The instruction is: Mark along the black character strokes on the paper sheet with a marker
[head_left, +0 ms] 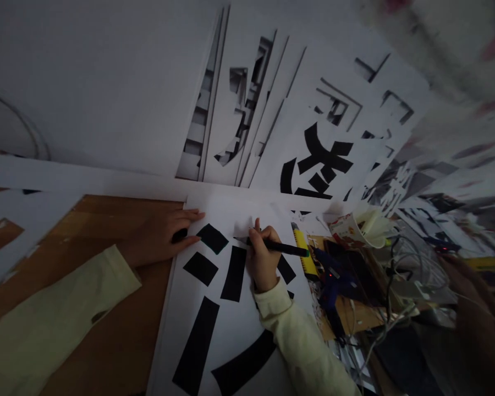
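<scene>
My right hand [265, 256] is closed round a black marker [286, 248] with a green end, its tip side hidden near a faint shadow on the sheet. Beneath it lies a white sheet [243, 344] with bold black character strokes. One four-sided black stroke [212, 238] near the tip has a thin greenish outline. My left hand [165, 234] lies on the sheet's left edge, thumb and fingers apart around a small dark patch I cannot make out. Just right of my right hand is a yellow tool [305, 254] with a ribbed edge.
Cut-out white boards [239, 104] lean at the back, with a printed character sheet [325, 157] before them. To the right are a blue glue gun [334, 275], a paper cup [357, 230] with pale sticks, and tangled cables [410, 269]. Brown wood [119, 220] shows on the left.
</scene>
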The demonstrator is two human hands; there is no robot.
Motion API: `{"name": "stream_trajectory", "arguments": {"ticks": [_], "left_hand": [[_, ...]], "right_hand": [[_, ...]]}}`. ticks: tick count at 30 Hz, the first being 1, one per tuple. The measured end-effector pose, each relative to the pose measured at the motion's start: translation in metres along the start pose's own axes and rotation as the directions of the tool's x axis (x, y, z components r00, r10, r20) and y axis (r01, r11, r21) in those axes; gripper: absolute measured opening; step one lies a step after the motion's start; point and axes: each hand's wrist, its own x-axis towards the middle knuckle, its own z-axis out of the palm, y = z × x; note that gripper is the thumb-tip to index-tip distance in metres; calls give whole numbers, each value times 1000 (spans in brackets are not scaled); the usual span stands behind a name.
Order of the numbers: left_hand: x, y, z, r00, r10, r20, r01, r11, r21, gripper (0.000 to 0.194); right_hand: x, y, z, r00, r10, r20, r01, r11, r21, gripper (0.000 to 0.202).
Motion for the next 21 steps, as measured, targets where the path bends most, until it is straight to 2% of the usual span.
{"name": "stream_trajectory", "arguments": {"ticks": [10,13,17,21], "left_hand": [[2,11,-10,999,-6,54,10,998,-63,30],[4,19,-18,992,-46,118,52,997,-49,29],[7,26,-28,960,-117,255,129,991,-31,44],[8,29,-33,934,-124,335,136,991,-11,47]], "right_hand": [[8,-7,-2,978,61,-201,-35,991,128,38],[10,-7,-3,975,68,-210,-38,989,142,37],[9,-8,-3,975,89,-203,-59,987,151,38],[7,-8,-4,974,77,-212,-56,993,103,38]]}}
